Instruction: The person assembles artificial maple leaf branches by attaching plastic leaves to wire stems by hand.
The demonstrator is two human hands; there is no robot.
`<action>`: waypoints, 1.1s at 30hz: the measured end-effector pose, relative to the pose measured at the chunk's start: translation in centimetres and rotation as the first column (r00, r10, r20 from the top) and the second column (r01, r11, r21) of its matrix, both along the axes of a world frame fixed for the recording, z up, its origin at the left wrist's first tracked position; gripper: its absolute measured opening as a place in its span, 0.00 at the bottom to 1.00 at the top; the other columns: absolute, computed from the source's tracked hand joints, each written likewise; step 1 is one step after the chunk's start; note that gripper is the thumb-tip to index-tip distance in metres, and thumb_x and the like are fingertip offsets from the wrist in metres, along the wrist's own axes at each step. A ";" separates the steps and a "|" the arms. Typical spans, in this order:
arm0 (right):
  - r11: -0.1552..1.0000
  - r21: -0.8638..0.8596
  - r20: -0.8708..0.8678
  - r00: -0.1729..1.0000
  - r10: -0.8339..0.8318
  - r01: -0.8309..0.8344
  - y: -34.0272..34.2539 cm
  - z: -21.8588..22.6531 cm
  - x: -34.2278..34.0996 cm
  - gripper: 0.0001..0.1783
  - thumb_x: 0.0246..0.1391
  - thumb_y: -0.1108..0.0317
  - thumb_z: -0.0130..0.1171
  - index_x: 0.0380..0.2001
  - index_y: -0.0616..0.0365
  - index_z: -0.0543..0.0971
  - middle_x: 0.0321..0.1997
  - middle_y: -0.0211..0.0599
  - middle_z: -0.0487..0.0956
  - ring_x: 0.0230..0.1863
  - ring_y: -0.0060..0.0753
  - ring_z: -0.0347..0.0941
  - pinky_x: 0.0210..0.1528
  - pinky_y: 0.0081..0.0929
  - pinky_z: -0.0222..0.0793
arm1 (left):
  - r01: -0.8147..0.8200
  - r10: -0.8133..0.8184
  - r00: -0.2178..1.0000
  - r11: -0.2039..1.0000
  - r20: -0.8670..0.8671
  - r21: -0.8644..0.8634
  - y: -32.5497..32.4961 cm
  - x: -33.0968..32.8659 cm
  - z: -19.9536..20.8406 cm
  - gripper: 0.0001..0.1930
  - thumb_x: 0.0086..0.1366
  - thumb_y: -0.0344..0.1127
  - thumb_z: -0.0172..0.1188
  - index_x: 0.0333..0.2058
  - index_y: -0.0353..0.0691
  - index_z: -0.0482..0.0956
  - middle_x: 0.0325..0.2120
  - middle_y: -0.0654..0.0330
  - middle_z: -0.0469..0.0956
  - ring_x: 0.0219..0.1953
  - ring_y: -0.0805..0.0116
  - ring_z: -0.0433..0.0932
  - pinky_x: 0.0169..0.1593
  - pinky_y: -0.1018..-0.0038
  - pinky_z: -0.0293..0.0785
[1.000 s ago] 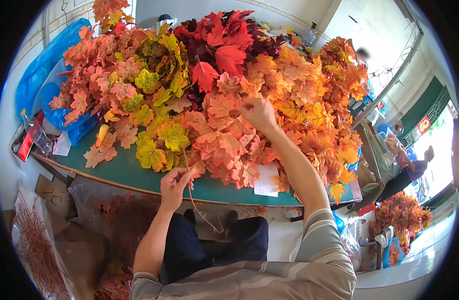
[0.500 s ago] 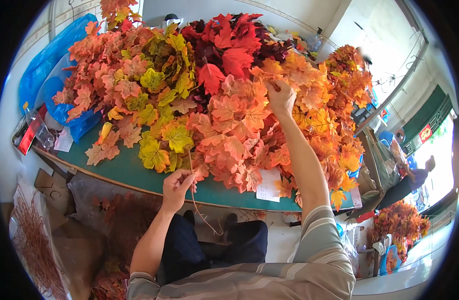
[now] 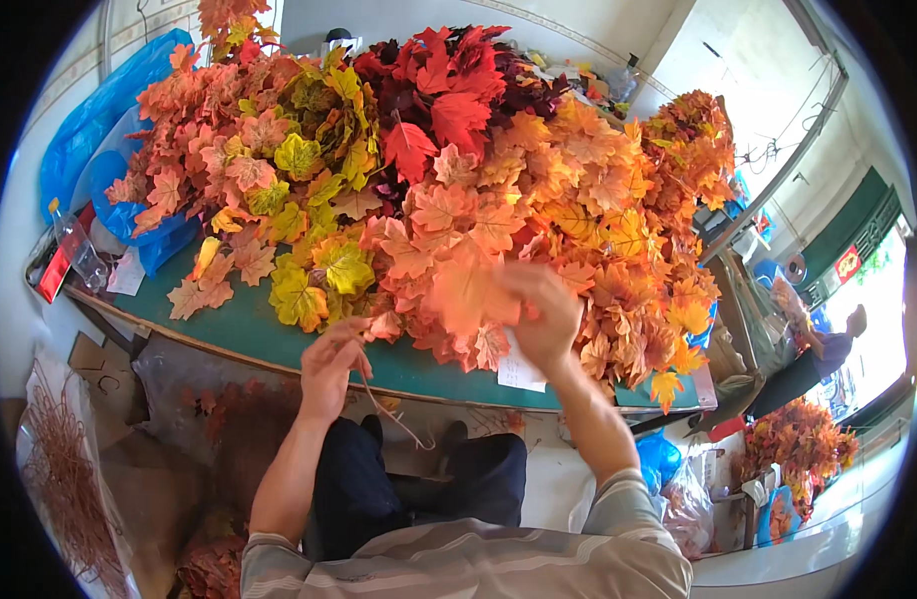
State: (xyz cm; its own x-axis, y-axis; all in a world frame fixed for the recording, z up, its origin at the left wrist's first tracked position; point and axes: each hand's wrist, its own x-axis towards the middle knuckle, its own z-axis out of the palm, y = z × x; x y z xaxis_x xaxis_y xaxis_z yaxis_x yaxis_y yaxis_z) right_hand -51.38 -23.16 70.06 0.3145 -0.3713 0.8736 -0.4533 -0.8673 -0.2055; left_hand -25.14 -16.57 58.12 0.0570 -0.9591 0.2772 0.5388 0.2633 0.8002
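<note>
Salmon leaf (image 3: 468, 298), smeared by blur, lies at the middle of the view, before a heap of similar leaves. Of the hands, the right (image 3: 545, 314), at 3 o'clock from it and also blurred, pinches its edge; the left (image 3: 328, 367), at 8 o'clock, pinches a thin brown stem (image 3: 390, 411) that dangles toward 7 o'clock past the rim of the green desk (image 3: 224, 331). Red leaves (image 3: 463, 115) stand at 12 o'clock, yellow-green leaves (image 3: 343, 265) near 9.
</note>
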 end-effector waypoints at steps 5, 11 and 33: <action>0.959 0.263 0.094 0.992 0.080 -0.102 8.2 -5.0 0.9 0.19 0.36 0.89 0.56 0.34 0.61 0.81 0.38 0.41 0.81 0.38 0.39 0.80 0.38 0.27 0.77 | 0.090 -0.079 0.994 0.983 0.075 -0.157 3.2 -4.2 1.4 0.05 0.63 0.23 0.55 0.36 0.32 0.78 0.52 0.50 0.71 0.36 0.70 0.77 0.37 0.77 0.74; 0.714 0.647 0.063 0.952 0.298 -0.267 11.5 -5.9 -3.0 0.20 0.40 0.79 0.63 0.41 0.62 0.80 0.43 0.46 0.79 0.46 0.43 0.76 0.48 0.32 0.72 | 0.159 -0.141 0.970 0.984 0.200 -0.080 5.4 -5.6 0.4 0.05 0.65 0.22 0.54 0.37 0.29 0.78 0.36 0.58 0.78 0.37 0.71 0.77 0.42 0.77 0.73; 0.471 0.826 0.387 0.919 -0.076 -0.309 15.0 -9.5 -4.0 0.06 0.48 0.78 0.63 0.31 0.63 0.84 0.25 0.32 0.77 0.24 0.21 0.71 0.25 0.21 0.66 | 0.089 -0.127 0.973 0.977 0.194 0.196 9.3 -8.8 1.3 0.05 0.61 0.20 0.58 0.35 0.30 0.79 0.42 0.57 0.73 0.32 0.70 0.78 0.37 0.79 0.75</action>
State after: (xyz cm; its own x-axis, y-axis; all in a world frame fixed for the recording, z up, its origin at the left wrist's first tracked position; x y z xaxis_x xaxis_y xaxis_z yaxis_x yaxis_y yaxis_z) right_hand -55.37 -8.12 60.58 0.1899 -0.9666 0.1720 -0.0982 -0.1931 -0.9763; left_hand -33.91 -7.24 59.39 -0.0892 -0.9919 0.0899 0.3756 0.0501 0.9254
